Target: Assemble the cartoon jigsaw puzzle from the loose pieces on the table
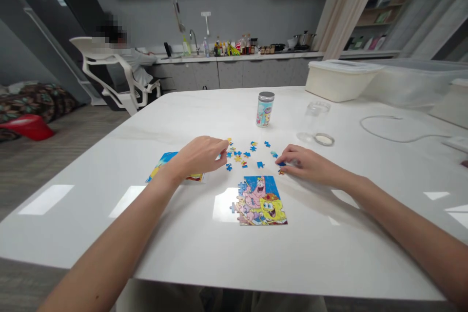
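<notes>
A partly joined puzzle point(261, 201) with a pink starfish and a yellow sponge figure lies on the white table. Loose pieces point(238, 159) are scattered behind it. My left hand point(204, 153) is at their left edge, fingers curled, over a picture card point(161, 163) that it partly covers; whatever its fingertips hold is hidden. On the right, my right hand point(302, 162) has thumb and fingers around a dark blue puzzle piece point(281, 164). Another piece point(274, 154) lies just beyond those fingertips.
A printed can point(264, 109) stands behind the pieces. To its right are a clear jar point(317, 114), a round lid point(324, 139), a white cable point(398, 136) and a storage box point(338, 80). A person point(137, 66) sits at the far left.
</notes>
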Action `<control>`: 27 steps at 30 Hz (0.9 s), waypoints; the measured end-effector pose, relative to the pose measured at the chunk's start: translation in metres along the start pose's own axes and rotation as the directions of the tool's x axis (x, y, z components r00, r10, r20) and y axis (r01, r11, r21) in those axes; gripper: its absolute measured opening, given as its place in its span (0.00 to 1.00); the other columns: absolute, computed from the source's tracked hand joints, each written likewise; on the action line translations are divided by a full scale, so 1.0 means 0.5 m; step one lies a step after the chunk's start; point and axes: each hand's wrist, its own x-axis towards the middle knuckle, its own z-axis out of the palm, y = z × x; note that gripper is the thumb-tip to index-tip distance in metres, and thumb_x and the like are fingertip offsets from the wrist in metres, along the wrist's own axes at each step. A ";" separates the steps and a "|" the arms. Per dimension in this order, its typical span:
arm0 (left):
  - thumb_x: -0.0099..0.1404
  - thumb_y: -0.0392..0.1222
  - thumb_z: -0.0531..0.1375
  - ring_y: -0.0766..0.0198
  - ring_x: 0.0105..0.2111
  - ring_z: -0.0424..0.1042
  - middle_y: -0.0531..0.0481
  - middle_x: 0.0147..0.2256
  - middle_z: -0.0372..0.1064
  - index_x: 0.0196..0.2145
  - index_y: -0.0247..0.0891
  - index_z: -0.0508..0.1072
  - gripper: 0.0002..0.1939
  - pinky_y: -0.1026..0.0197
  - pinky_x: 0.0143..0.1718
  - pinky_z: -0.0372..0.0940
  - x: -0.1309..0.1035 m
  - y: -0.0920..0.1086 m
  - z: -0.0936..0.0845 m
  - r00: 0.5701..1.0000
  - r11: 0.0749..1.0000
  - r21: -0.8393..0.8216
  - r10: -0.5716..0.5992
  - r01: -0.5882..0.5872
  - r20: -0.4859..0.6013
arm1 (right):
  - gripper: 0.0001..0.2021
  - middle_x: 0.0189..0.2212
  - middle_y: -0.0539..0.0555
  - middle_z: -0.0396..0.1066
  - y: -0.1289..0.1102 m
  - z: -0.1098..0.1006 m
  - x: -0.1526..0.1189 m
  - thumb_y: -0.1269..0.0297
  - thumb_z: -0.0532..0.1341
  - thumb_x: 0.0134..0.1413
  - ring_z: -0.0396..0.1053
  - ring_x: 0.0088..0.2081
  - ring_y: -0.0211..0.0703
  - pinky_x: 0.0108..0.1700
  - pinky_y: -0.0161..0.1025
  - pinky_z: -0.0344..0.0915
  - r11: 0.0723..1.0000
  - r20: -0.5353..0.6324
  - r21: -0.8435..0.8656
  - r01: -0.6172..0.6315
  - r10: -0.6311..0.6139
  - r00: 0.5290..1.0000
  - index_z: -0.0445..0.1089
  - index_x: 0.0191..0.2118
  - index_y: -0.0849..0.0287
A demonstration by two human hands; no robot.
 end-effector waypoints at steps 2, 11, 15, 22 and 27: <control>0.61 0.34 0.49 0.67 0.20 0.60 0.51 0.22 0.67 0.27 0.37 0.67 0.09 0.61 0.23 0.48 0.002 0.002 -0.006 0.997 0.998 -0.025 -0.057 0.058 0.043 | 0.14 0.42 0.56 0.67 0.002 0.002 0.001 0.55 0.55 0.58 0.68 0.39 0.45 0.40 0.43 0.65 1.000 -0.002 0.014 -0.022 0.022 1.000 0.73 0.41 0.55; 0.55 0.29 0.48 0.69 0.16 0.41 0.56 0.14 0.46 0.15 0.39 0.55 0.14 0.61 0.20 0.42 -0.006 -0.001 -0.021 0.953 0.981 -0.135 -0.094 0.138 0.289 | 0.14 0.41 0.57 0.68 0.011 0.004 0.002 0.55 0.55 0.57 0.68 0.36 0.45 0.38 0.43 0.65 0.999 -0.007 0.006 -0.035 0.035 0.999 0.72 0.42 0.55; 0.55 0.29 0.48 0.69 0.15 0.40 0.57 0.13 0.41 0.16 0.39 0.51 0.15 0.61 0.19 0.42 -0.005 0.005 -0.029 0.934 0.968 -0.186 -0.098 0.170 0.344 | 0.13 0.40 0.57 0.67 -0.002 0.003 0.002 0.55 0.55 0.57 0.68 0.37 0.45 0.38 0.43 0.65 0.998 -0.008 0.022 -0.054 0.054 0.998 0.72 0.42 0.56; 0.57 0.29 0.48 0.69 0.14 0.45 0.57 0.12 0.45 0.15 0.39 0.52 0.15 0.61 0.20 0.44 -0.004 0.006 -0.033 0.900 0.960 -0.181 -0.121 0.213 0.419 | 0.16 0.41 0.57 0.67 -0.002 -0.002 -0.001 0.53 0.59 0.55 0.67 0.38 0.46 0.40 0.43 0.65 1.000 0.008 -0.007 -0.020 0.020 1.000 0.70 0.45 0.56; 0.56 0.28 0.48 0.70 0.13 0.46 0.58 0.13 0.43 0.16 0.39 0.50 0.15 0.62 0.19 0.43 -0.001 0.013 -0.038 0.871 0.943 -0.218 -0.124 0.253 0.476 | 0.14 0.39 0.56 0.67 0.007 -0.002 -0.001 0.55 0.58 0.55 0.66 0.37 0.44 0.39 0.42 0.65 0.999 -0.002 0.030 -0.030 0.030 1.000 0.70 0.44 0.56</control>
